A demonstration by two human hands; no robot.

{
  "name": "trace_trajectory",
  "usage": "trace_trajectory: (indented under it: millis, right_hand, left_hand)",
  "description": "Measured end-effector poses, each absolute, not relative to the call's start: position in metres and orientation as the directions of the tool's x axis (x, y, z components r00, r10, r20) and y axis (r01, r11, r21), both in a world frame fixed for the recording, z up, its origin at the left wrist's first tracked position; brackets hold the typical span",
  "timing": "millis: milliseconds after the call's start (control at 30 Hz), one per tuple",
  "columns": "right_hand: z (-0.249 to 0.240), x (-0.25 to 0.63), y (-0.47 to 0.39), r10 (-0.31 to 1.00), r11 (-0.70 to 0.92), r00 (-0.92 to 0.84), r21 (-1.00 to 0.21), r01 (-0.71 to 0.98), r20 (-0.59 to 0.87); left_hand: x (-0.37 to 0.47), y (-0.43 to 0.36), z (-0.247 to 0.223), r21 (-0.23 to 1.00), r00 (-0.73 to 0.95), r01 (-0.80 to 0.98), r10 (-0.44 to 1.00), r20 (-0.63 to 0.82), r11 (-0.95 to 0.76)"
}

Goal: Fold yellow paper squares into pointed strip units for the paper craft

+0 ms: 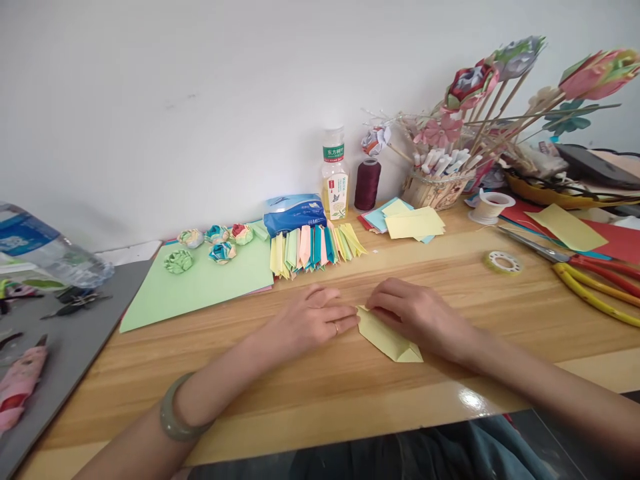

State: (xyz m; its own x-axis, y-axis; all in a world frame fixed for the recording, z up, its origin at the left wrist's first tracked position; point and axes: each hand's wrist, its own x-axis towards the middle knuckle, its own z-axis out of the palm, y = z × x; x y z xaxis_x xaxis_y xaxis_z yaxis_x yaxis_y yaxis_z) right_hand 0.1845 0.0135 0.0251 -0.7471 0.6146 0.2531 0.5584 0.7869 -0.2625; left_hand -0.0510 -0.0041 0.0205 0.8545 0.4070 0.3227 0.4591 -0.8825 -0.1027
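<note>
A folded pale yellow paper (pixel 384 335) lies on the wooden table between my hands, with creased flaps at its near right end. My right hand (pixel 417 312) bends over the paper's upper edge, fingers closed on it; the thumb is mostly hidden. From the other side, my left hand (pixel 315 319) reaches in with its fingers stretched out, and the fingertips touch the paper's left corner. A ring is on one left finger and a bangle (pixel 175 410) is on that wrist. Beyond the hands stands a row of folded coloured paper pieces (pixel 315 248).
Paper rosettes (pixel 220 252) rest on green sheets (pixel 200 293) at left. Behind are a blue tissue pack (pixel 295 212), a bottle (pixel 335 183), purple thread (pixel 367 187) and loose yellow paper slips (pixel 415 223). Tape (pixel 503 262), scissors (pixel 545 250) and yellow-handled pliers (pixel 590 293) lie right.
</note>
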Motion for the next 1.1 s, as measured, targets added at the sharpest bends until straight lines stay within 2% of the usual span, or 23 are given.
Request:
trace_trajectory:
  millis: [133,233,333,667,867,1100]
  right_hand:
    - [0.025,0.188,0.009,0.502,0.864,-0.819,-0.111,0.491,0.280]
    - [0.026,0.188,0.008,0.457,0.884,-0.842,-0.041,0.466,0.286]
    - [0.027,0.188,0.008,0.421,0.898,-0.861,0.004,0.441,0.285]
    - [0.025,0.190,0.011,0.352,0.911,-0.889,0.112,0.398,0.291]
    - [0.032,0.189,0.013,0.331,0.927,-0.915,0.101,0.360,0.230]
    - [0.038,0.193,0.018,0.433,0.899,-0.887,-0.157,0.409,0.162]
  left_hand:
    - [-0.050,-0.005,0.019,-0.111,0.855,0.454,0.398,0.333,-0.884]
    - [-0.047,-0.005,0.018,-0.121,0.843,0.460,0.390,0.371,-0.879]
    - [-0.045,-0.005,0.019,-0.131,0.835,0.462,0.381,0.397,-0.877]
    - [-0.050,-0.002,0.018,-0.071,0.872,0.439,0.406,0.272,-0.896]
    - [-0.051,-0.002,0.017,-0.024,0.878,0.446,0.432,0.205,-0.895]
    - [-0.051,-0.001,0.016,0.015,0.876,0.445,0.438,0.204,-0.896]
